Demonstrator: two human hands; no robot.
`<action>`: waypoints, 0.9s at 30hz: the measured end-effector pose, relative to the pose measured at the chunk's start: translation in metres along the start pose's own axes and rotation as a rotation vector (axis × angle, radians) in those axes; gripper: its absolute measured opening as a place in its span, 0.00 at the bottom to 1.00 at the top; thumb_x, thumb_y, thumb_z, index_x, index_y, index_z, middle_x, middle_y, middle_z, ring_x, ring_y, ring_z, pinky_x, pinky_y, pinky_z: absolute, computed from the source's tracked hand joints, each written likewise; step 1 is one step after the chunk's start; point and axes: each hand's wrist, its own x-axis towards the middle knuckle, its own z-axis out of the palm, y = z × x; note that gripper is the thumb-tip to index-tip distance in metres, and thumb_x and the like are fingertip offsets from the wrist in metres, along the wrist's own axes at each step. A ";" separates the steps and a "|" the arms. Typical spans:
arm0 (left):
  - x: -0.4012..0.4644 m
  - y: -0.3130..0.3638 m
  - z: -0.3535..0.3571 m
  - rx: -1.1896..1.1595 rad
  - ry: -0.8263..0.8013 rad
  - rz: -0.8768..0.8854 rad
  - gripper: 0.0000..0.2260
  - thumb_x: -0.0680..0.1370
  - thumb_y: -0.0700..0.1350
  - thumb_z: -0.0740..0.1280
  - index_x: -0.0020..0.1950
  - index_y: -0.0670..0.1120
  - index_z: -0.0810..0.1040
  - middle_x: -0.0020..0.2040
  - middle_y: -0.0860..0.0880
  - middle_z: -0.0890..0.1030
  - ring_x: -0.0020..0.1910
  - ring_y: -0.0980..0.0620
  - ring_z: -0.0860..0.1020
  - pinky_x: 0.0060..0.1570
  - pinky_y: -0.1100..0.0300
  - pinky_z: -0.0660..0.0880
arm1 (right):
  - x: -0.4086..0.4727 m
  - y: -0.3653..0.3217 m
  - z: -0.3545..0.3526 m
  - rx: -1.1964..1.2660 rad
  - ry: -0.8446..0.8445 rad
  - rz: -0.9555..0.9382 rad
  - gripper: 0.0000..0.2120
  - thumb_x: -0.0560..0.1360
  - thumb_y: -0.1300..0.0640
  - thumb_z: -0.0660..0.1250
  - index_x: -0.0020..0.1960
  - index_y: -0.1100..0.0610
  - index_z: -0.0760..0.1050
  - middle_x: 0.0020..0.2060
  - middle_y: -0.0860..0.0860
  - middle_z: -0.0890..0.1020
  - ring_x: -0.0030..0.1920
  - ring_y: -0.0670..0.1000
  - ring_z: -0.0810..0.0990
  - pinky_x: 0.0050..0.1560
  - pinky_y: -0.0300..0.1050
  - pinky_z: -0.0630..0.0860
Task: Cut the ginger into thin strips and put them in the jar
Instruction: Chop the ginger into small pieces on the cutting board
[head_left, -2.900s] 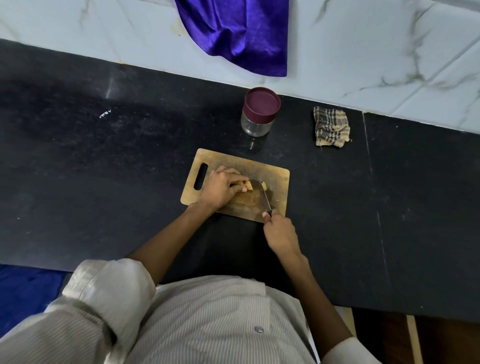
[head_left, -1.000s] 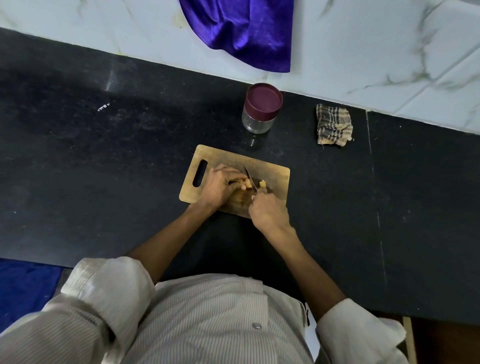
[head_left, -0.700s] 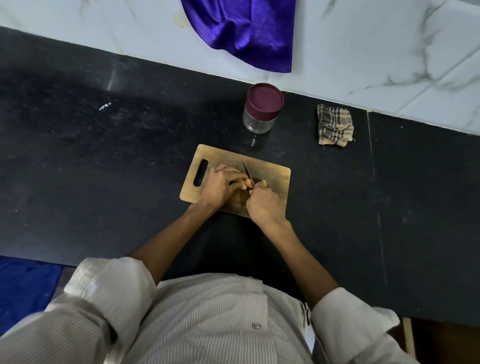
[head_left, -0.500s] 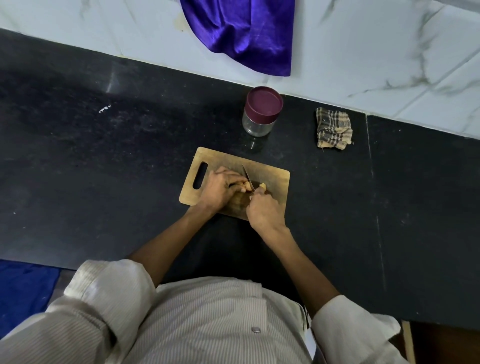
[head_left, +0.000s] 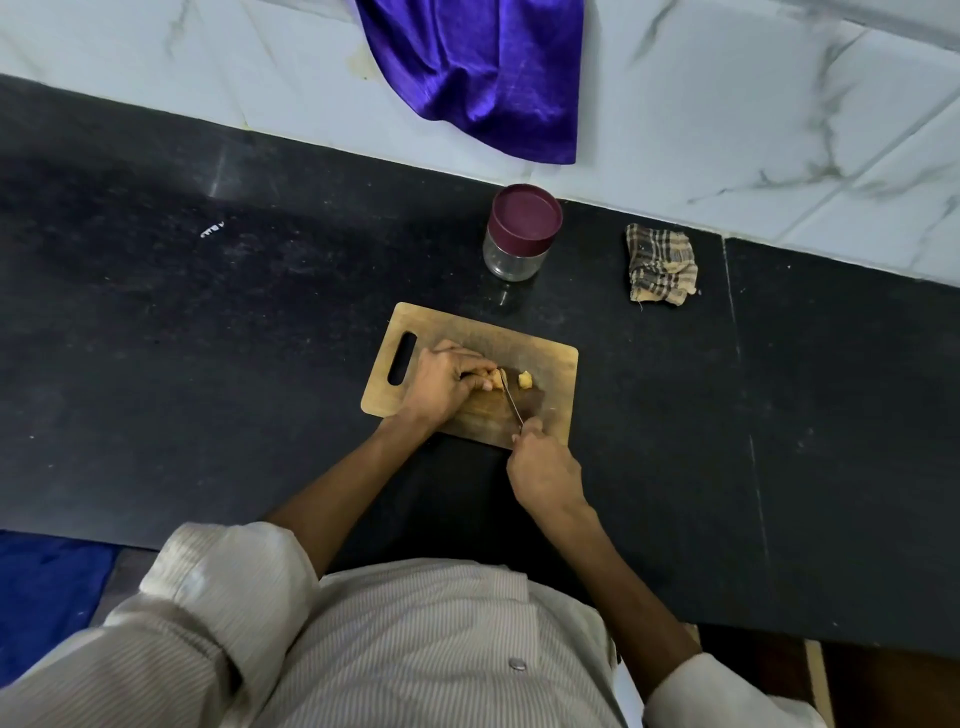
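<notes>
At the near edge of the black counter (head_left: 156, 364), the right hand (head_left: 543, 470) curls round the handle of a knife (head_left: 511, 402), just over the near edge of the wooden cutting board (head_left: 550, 358). The thin blade runs up and away from it toward the middle of the board, its tip beside the left fingertips.

The main risk, as I judge it, is a nick to the left fingers (head_left: 480, 382): they are bent over the ginger (head_left: 497, 379) right against the blade, and the piece looks small, so little of it shows past them. If the knife drifts leftward or the ginger rolls under pressure, the edge meets a finger first. Uneven, thick cuts are the lesser danger, since the piece is mostly hidden by the hand that steadies it.

The left hand (head_left: 441, 384) presses down on the ginger near the board's centre, fingers curled, pinning it. A cut-off ginger piece (head_left: 525, 380) lies on the other side of the blade, apart from both hands, toward the board's right edge.

Beyond the board's far edge stands the jar (head_left: 514, 254), its maroon lid (head_left: 525, 213) on, well apart from the hands. No ginger shows inside it. A checked cloth (head_left: 660, 262) lies near the counter's far edge to the right, and a purple cloth (head_left: 478, 73) hangs on the marble wall.
</notes>
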 end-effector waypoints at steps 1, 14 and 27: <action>0.000 0.000 0.000 -0.004 -0.004 -0.001 0.13 0.70 0.39 0.74 0.54 0.43 0.83 0.52 0.47 0.84 0.56 0.51 0.74 0.58 0.64 0.67 | -0.001 0.000 0.000 0.009 -0.003 0.006 0.10 0.85 0.56 0.51 0.61 0.60 0.67 0.54 0.59 0.81 0.55 0.60 0.80 0.52 0.55 0.74; -0.001 0.002 0.000 -0.022 0.003 -0.023 0.12 0.70 0.38 0.75 0.53 0.42 0.84 0.50 0.47 0.84 0.54 0.54 0.73 0.52 0.81 0.59 | 0.019 -0.014 -0.013 0.046 -0.021 -0.013 0.12 0.84 0.56 0.54 0.63 0.61 0.69 0.55 0.59 0.81 0.57 0.60 0.80 0.51 0.52 0.75; -0.001 -0.011 -0.011 -0.172 -0.071 -0.089 0.12 0.71 0.39 0.74 0.53 0.48 0.84 0.51 0.56 0.81 0.56 0.57 0.75 0.60 0.65 0.69 | 0.011 0.010 -0.002 0.198 -0.075 0.072 0.14 0.85 0.52 0.53 0.61 0.59 0.71 0.56 0.58 0.79 0.56 0.60 0.78 0.48 0.50 0.70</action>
